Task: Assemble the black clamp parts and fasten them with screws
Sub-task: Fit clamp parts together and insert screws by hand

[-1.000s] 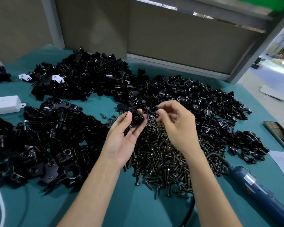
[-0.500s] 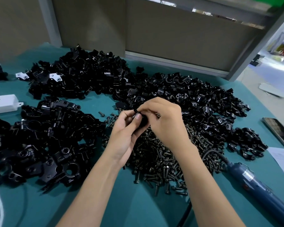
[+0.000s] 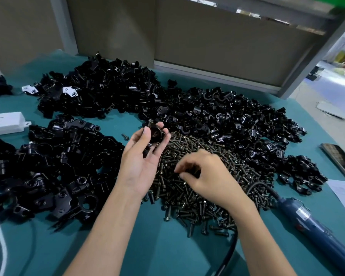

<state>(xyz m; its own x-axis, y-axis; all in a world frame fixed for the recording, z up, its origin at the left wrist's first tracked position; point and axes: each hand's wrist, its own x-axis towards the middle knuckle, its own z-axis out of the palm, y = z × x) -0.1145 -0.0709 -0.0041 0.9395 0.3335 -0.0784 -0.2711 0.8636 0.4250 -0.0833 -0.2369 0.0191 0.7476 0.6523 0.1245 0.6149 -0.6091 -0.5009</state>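
My left hand [image 3: 141,162] is palm up above the table and holds a small black clamp part [image 3: 155,134] between thumb and fingertips. My right hand [image 3: 207,176] reaches down onto the pile of dark screws [image 3: 203,196] with its fingers curled, pinching at the screws; whether a screw sits between the fingertips is unclear. Heaps of small black clamp halves [image 3: 227,120] lie behind the screws, and larger black clamp bodies [image 3: 48,172] are piled at the left.
A blue electric screwdriver [image 3: 315,226] with a black cable lies at the right on the teal table [image 3: 167,251]. A phone [image 3: 341,162] and a paper sheet sit at the right edge. A white box [image 3: 6,122] stands at the left.
My hands were together at the clamp part half a second ago. Now my right hand has dropped down to the screw pile, and my left hand stays up with the part.
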